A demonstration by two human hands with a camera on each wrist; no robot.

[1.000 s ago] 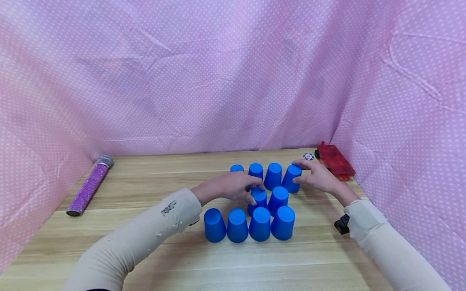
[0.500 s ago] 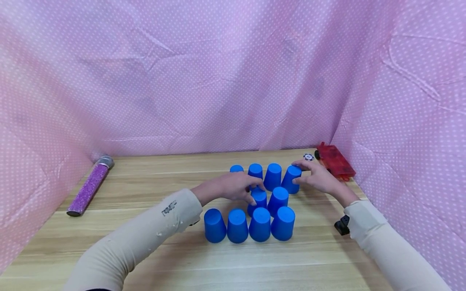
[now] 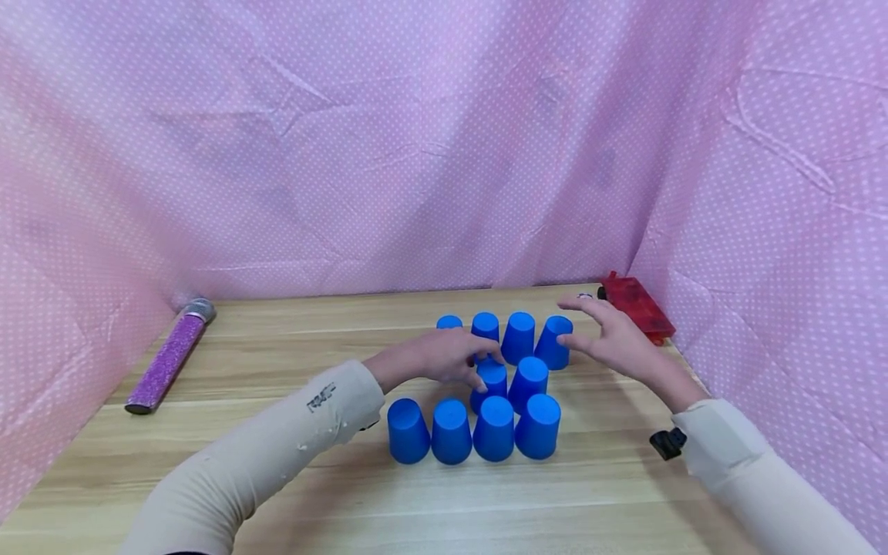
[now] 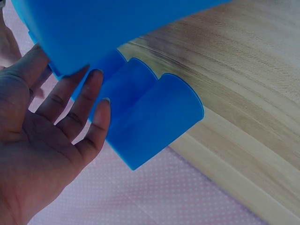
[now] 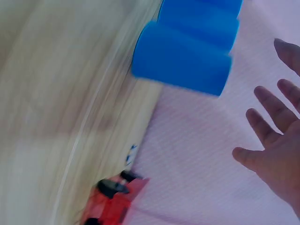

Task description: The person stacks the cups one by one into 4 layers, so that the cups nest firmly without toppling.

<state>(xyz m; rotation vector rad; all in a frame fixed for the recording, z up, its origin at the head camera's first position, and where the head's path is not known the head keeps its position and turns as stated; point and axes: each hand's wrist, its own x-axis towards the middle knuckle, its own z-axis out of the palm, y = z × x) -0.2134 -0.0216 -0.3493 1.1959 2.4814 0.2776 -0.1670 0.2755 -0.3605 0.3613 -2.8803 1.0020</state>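
Observation:
Upside-down blue plastic cups stand in rows on the wooden table. My left hand (image 3: 454,356) holds the top of a middle-row cup (image 3: 491,389), thumb and index finger on either side of it. In the left wrist view this cup (image 4: 103,28) looms close, and the other fingers of the left hand (image 4: 51,112) spread loosely. Just off the rightmost back-row cup (image 3: 553,345), my right hand (image 3: 617,339) has its fingers spread around nothing. The right wrist view shows a gap between that hand (image 5: 276,136) and the cup (image 5: 183,61). My left hand partly hides the back row's left end.
Several cups form the front row (image 3: 451,432). A purple glitter microphone (image 3: 169,358) lies at the left. At the back right are a red translucent toy with black wheels (image 3: 637,308) and a chip (image 5: 131,153). Pink dotted cloth (image 3: 416,154) hangs around the table (image 3: 312,324).
My right hand has let go of the rightmost back cup and drawn back a little toward the right. The left hand and the cups look unmoved.

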